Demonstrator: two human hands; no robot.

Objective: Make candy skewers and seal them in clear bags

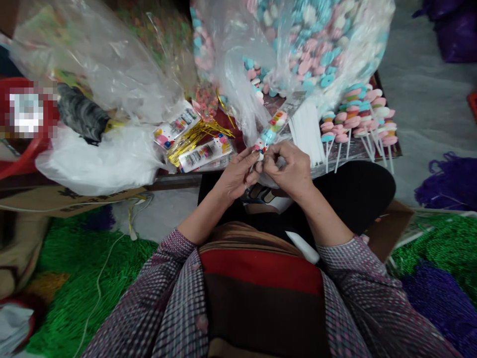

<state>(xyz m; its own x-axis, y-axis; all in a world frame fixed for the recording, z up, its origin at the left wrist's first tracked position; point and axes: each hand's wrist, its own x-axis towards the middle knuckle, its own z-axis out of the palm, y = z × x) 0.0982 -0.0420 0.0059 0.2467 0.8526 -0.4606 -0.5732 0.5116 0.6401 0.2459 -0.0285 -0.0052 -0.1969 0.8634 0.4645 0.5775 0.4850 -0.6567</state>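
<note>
The person sat close against the near edge of the low worktop (387, 149), both hands raised just above the lap. The left hand (236, 174) and the right hand (290, 171) met at the bottom of a candy skewer in a clear sleeve (270, 130), each grip pinching the sleeve's lower end, fingertips nearly touching. The skewer leaned up and to the right, away from the body. Little open room remained around the hands: a big clear bag of pink and blue sweets (309, 44) hung over the far side, and another crumpled plastic bag (100, 64) crowded the far left. To the right lay a row of finished candy sticks (357, 119) reaching the worktop's right edge, with a bundle of white sticks (307, 132) just beside them. Left of the hands lay gold twist ties (192, 139) and printed labels (203, 154). Green tinsel (70, 278) covered the floor at near left, purple tinsel (443, 298) at near right.
</note>
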